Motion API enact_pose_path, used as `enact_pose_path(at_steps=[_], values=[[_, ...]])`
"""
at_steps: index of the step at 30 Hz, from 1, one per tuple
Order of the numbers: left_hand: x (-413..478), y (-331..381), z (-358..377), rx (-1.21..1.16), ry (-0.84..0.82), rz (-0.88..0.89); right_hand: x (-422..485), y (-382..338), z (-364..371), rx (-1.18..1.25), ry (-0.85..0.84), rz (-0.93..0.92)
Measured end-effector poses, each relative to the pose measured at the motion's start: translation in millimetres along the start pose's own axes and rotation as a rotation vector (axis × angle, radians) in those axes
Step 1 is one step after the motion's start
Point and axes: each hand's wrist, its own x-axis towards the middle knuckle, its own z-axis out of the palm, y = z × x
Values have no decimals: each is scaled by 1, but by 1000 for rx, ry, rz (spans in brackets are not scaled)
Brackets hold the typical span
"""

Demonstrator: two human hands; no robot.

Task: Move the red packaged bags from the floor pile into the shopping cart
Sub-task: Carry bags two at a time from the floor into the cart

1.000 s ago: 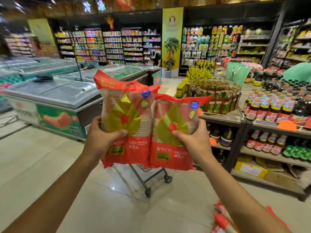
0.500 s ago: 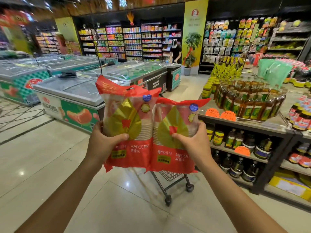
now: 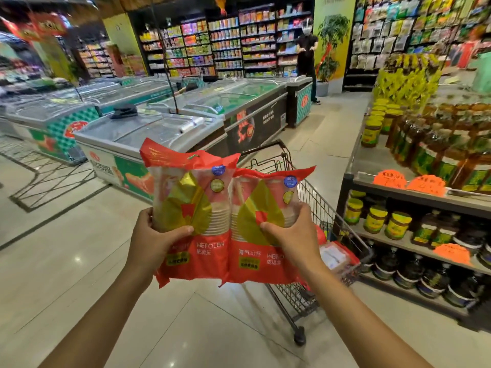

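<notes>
1. While both bags hang in the air in front of the person, neither is in the shopping cart (image 3: 322, 208) yet. The cart stands just behind them and to their right, on the tile floor (image 3: 79, 261).
2. Left hand (image 3: 156, 243) grips the left bag (image 3: 194, 197) at its lower left edge. The thumb lies across the front and the fingers wrap behind, out of view.
3. Right hand (image 3: 295, 240) grips the right bag (image 3: 255, 261) at its right edge in the same way, with the thumb on the front over the gold patch.
4. Bags are red film with a clear window showing stacked paper cups, a gold patch and a blue round sticker near the top. They are upright and side by side with inner edges touching, the left one slightly higher.
5. Cart is a wire basket with one caster visible low down. A red-and-white package (image 3: 334, 257) lies inside, just beside the right hand. The bags hide the rest of the load.
6. Chest freezers (image 3: 159, 131) stand to the left and beyond the cart.
7. Shelf unit (image 3: 414, 244) on the right carries yellow-lidded jars (image 3: 397, 225) and dark bottles, with orange price tags (image 3: 390, 179) on its edges. Oil bottles (image 3: 438, 155) stand on top.
8. A person in black (image 3: 307, 54) stands at the far end of the aisle, beside a potted plant (image 3: 332, 35).
</notes>
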Motion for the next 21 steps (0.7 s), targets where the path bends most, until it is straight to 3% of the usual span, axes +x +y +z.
enact_pose_path(at_steps=[7,15,21], values=[[120,-51,33,-31,-116,-61,77,32,58,-44,63,99],[263,-86,81,-49,-379,-69,151,57,113,-31,264,270],[338,-98,153,18,-580,-103,185,90,115,20,447,432]])
